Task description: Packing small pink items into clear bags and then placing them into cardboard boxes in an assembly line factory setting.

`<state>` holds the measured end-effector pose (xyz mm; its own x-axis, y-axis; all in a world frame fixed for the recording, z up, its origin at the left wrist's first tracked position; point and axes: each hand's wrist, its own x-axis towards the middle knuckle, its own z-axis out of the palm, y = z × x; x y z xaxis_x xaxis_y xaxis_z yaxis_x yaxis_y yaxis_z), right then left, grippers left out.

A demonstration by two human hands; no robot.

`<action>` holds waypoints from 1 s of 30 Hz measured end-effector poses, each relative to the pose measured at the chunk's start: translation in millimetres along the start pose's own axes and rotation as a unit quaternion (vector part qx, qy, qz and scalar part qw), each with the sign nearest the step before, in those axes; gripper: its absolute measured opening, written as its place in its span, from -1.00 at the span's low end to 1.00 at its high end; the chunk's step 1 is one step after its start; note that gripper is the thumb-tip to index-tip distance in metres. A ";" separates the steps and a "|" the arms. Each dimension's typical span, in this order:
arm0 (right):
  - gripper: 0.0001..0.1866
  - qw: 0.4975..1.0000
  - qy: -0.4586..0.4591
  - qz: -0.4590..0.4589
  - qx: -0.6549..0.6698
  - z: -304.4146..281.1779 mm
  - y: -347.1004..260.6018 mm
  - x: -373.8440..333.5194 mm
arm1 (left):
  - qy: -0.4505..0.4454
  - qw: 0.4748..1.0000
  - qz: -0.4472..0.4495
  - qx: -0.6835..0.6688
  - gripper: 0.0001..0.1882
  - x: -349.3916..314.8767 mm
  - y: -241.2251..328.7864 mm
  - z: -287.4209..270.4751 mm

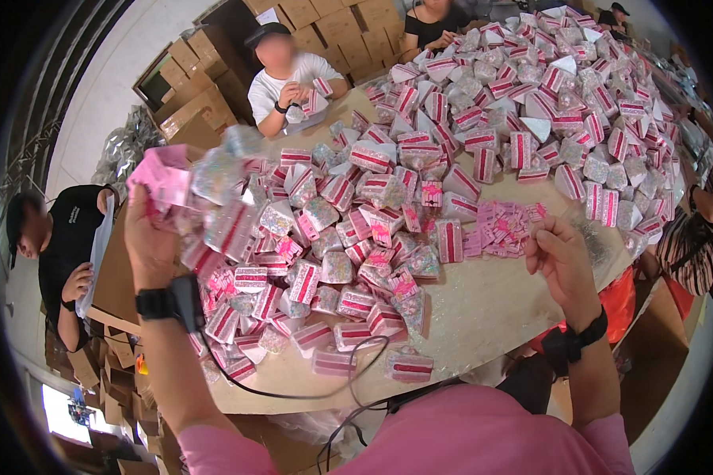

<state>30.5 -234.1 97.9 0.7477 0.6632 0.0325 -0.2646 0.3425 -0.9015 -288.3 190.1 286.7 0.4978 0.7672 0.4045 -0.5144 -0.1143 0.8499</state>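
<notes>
My left hand [149, 237] is raised over the left side of the table, fingers closed round a pink card [160, 176]. Motion smears several glittery wedge-shaped cake-slice pieces [234, 229] beside it; whether the hand also grips any of these is unclear. On the right, my right hand [561, 257] is closed, thumb and forefinger together, at the edge of a spread of small pink printed tags [505, 228]. What sits between those fingertips, if anything, is too small to make out. Several cake-slice pieces with a red stripe [450, 240] lie between my hands, some bearing pink tags.
A big heap of cake slices [531, 103] covers the far side of the table [483, 317]. A person in white [293, 79] handles slices across from me; another in black [75, 237] stands left. A black cable [293, 394] loops over the near edge. Cardboard boxes [202, 111] stand behind.
</notes>
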 end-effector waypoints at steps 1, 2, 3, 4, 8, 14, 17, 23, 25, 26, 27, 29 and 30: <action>-0.91 1.000 0.008 0.008 0.000 -3.2 5.1 -1.6 | 0.046 0.998 0.015 0.046 -0.77 5.4 15.0 -21.8; -0.91 1.000 0.026 0.015 -0.008 -6.0 10.3 -3.7 | 0.086 0.993 0.021 0.082 -0.77 17.0 14.8 -46.4; -0.91 0.999 0.043 0.021 -0.013 -9.6 13.7 -5.9 | 0.094 0.954 0.082 0.274 -0.76 22.8 13.4 -71.2; -0.91 0.998 0.047 0.024 -0.015 -13.7 16.9 -7.7 | 0.097 0.874 0.141 0.454 -0.74 23.1 9.2 -99.6; -0.92 0.997 0.062 0.036 -0.016 -33.1 30.1 -16.4 | 0.198 0.920 -0.018 0.338 -0.62 22.7 -12.7 -220.3; -0.93 0.992 0.110 0.055 -0.032 -59.7 40.2 -31.9 | 0.299 0.861 -0.210 0.354 -0.57 -21.5 -92.5 -236.9; -0.93 0.992 0.102 0.070 -0.033 -59.1 40.2 -30.5 | 0.202 0.681 -0.235 0.663 -0.68 -14.9 -68.8 -269.4; -0.92 0.991 0.096 0.087 -0.039 -54.5 54.2 -33.1 | -0.008 0.841 -0.032 0.540 -0.64 -76.3 -59.9 -43.6; -0.92 0.990 0.094 0.098 -0.037 -55.0 61.4 -34.4 | -0.177 0.873 -0.134 0.435 -0.61 -116.8 -57.9 33.3; -0.92 0.989 0.093 0.106 -0.034 -53.3 64.7 -34.6 | -0.302 0.798 -0.165 0.494 -0.57 -134.9 -62.0 51.9; -0.91 0.989 0.089 0.114 -0.031 -49.3 66.3 -35.2 | -0.373 0.789 -0.228 0.432 -0.57 -160.6 -80.5 52.2; -0.91 0.988 0.079 0.125 -0.035 -39.1 65.9 -36.6 | -0.500 0.720 -0.226 0.424 -0.53 -202.5 -106.2 83.2; -0.91 0.988 0.077 0.128 -0.037 -34.5 65.3 -38.4 | -0.562 0.702 -0.173 0.402 -0.51 -225.2 -130.8 78.6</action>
<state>5.5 -260.1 22.9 0.7476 0.6101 -0.2624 -0.4163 0.1227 -0.9009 -278.2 -17.3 111.0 0.9645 -0.0950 -0.2465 0.1082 -0.7093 0.6965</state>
